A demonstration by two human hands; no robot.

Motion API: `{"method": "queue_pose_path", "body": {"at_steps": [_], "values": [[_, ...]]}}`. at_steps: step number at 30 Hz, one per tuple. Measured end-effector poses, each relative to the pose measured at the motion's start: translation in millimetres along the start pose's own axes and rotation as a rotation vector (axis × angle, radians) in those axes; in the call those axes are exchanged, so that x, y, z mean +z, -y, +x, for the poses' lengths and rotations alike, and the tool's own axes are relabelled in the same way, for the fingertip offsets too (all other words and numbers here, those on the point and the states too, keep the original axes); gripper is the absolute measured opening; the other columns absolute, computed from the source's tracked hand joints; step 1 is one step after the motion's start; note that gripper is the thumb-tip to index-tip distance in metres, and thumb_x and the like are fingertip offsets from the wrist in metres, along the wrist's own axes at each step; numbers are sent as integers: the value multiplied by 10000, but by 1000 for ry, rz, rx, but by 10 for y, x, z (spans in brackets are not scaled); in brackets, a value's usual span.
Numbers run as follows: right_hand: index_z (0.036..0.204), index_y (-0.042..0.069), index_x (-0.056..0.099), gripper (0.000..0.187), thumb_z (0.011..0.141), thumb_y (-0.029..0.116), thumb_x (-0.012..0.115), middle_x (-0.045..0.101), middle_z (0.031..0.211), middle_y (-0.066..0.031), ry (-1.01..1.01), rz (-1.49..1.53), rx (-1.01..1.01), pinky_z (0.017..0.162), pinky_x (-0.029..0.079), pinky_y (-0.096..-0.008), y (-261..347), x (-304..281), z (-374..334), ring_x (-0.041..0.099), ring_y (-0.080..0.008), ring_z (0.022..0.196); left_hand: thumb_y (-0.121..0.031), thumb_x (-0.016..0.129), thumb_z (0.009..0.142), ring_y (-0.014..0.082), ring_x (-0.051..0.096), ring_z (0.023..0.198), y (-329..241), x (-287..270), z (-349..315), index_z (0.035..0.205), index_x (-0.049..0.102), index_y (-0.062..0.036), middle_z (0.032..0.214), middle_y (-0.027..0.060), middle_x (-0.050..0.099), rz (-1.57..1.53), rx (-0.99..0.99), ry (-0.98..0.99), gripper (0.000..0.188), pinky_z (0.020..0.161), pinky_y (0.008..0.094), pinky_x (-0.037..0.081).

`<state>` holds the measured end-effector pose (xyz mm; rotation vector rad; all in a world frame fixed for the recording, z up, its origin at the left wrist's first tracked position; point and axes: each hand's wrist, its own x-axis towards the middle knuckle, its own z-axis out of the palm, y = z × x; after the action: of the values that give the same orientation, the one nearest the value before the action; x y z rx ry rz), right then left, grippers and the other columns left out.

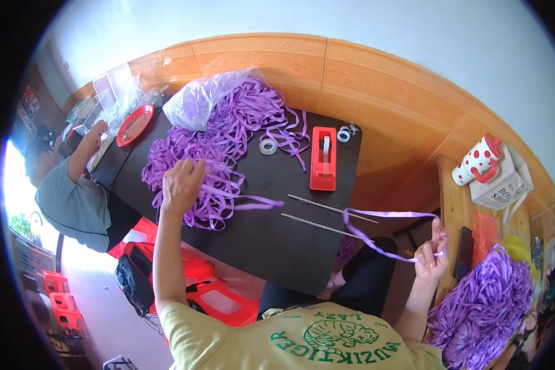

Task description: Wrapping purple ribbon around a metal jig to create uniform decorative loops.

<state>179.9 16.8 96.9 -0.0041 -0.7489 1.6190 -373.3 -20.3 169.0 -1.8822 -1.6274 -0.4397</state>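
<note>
My left hand (184, 184) is over a big tangled heap of flat purple ribbon (225, 129) on the dark table, its bent fingers closed on strands at the near side. A loose ribbon end points right from the heap. Out past the table's right edge, my right hand (431, 256) pinches a separate length of purple ribbon (391, 214). This length bends back in a loop that crosses two thin pale rods (327, 206). The rods lie roughly side by side, partly on the table, with their right ends jutting beyond its edge.
A red tape dispenser (323, 159) and tape rolls (267, 147) sit on the table (259, 240). Another person (74, 197) works at left beside a red plate (135, 125). On the right bench are a dotted tumbler (476, 161), a phone (464, 253) and more purple ribbon (484, 302).
</note>
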Motion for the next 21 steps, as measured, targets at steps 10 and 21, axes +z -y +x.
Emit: {"method": "queue_pose_path", "body": {"at_steps": [10, 21], "values": [[981, -81, 605, 206, 842, 48, 524, 633, 1018, -256, 131, -545, 443, 391, 301, -181, -80, 625, 150, 413, -52, 408, -33, 668, 663, 313, 503, 1060, -1170, -599, 403, 1099, 597, -17, 1082, 141, 587, -692, -44, 165, 442, 913, 400, 374], [982, -11, 645, 206, 793, -61, 578, 677, 796, -69, 355, -985, 541, 491, 398, -198, 110, 720, 171, 558, -67, 585, -34, 594, 867, 64, 562, 616, -3155, -368, 286, 950, 644, 49, 693, 39, 612, -1881, -398, 781, 128, 556, 186, 429]]}}
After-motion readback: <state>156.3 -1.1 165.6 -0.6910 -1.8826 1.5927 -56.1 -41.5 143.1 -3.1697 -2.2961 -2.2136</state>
